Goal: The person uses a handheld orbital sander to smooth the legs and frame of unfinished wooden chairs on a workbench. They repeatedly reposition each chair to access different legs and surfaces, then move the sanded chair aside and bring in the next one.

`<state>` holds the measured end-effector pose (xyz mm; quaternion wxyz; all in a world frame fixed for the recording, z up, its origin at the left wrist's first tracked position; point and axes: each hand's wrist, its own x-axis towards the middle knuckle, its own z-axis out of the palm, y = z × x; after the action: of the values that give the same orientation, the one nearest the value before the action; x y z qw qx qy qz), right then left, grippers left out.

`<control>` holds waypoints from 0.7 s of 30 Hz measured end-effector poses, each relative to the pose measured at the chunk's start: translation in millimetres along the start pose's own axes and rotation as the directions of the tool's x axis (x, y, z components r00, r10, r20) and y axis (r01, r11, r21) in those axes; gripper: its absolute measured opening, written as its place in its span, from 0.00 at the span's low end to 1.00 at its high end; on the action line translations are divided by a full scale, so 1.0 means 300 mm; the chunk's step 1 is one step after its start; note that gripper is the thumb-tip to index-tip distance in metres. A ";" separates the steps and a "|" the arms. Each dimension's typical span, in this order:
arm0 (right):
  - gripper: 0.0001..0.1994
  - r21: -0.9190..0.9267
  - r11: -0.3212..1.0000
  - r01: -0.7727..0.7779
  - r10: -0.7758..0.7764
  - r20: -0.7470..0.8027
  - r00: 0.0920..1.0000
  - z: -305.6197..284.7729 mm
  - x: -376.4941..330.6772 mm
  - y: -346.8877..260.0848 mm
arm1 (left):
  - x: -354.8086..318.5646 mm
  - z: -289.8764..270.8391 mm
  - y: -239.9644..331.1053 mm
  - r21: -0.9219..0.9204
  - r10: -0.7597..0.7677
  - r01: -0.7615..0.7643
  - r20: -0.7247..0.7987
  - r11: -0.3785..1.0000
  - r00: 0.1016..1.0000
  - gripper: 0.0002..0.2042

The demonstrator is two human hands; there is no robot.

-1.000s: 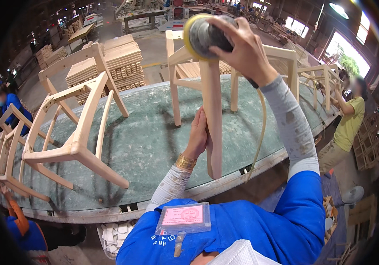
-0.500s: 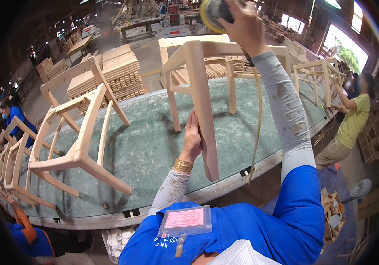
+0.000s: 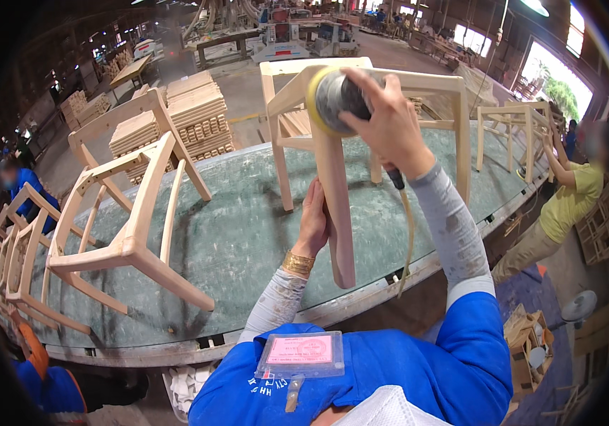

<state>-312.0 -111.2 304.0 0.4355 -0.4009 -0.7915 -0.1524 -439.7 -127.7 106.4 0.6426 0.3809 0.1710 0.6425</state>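
Mid-sanding: right hand (image 3: 387, 121) grips sander (image 3: 334, 101) on chair (image 3: 361, 135) corner; left hand (image 3: 313, 221) wraps leg (image 3: 338, 213); rest looks undone.

A dim workshop hall held stacked timber (image 3: 183, 117) on a concrete floor (image 3: 240, 92), with bright windows (image 3: 556, 82) at right

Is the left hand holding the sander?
No, the left hand grips the leg of the wooden chair frame, while the right hand presses the round sander against it.
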 end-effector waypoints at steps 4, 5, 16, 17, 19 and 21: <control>0.32 0.001 0.999 -0.046 0.045 0.053 0.998 0.003 -0.013 -0.041 | -0.003 -0.018 0.000 -0.035 -0.021 0.020 -0.037 0.999 0.999 0.21; 0.32 0.017 0.999 -0.033 0.031 0.067 0.997 0.005 -0.051 -0.062 | -0.004 -0.021 0.001 -0.042 -0.018 0.017 -0.034 0.999 0.999 0.21; 0.34 0.078 0.997 -0.027 0.027 0.006 1.000 0.017 -0.133 -0.077 | 0.003 -0.016 0.001 -0.088 -0.027 0.024 -0.032 0.996 0.999 0.22; 0.33 0.053 0.993 -0.103 0.099 0.077 0.992 0.009 -0.159 -0.095 | 0.012 -0.012 0.008 -0.097 -0.019 0.016 -0.030 0.995 0.999 0.21; 0.33 0.007 0.977 -0.214 0.211 0.141 0.967 0.001 -0.152 -0.116 | 0.020 -0.001 0.009 -0.114 -0.024 0.022 -0.018 0.993 1.000 0.19; 0.33 -0.009 0.960 -0.279 0.277 0.139 0.951 -0.004 -0.096 -0.140 | 0.015 -0.013 0.010 -0.104 -0.040 0.041 0.008 0.994 0.999 0.19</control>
<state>-335.0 -152.9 285.7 0.3987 -0.5155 -0.7563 -0.0569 -443.9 -122.7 107.3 0.6749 0.3453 0.1432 0.6362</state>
